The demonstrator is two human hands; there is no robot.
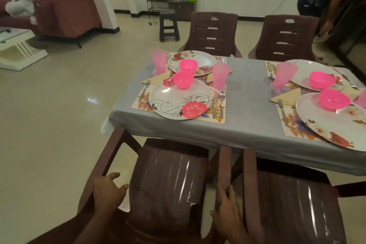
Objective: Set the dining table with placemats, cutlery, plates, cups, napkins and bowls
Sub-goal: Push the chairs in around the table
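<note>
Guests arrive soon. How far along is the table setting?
All four places look laid: each shows a plate, pink bowl, cup and cutlery on a placemat. Both the left hand and right hand grip a chair. Only chair positioning seems left.

Dim, even indoor light with a purplish cast. Pale glare patch on the floor (93, 98); white streaks shine on the near chair (168, 174) seat. Soft focus throughout, hands smeared. Wide-angle bending tilts the walls and stretches the frame corners.
</note>
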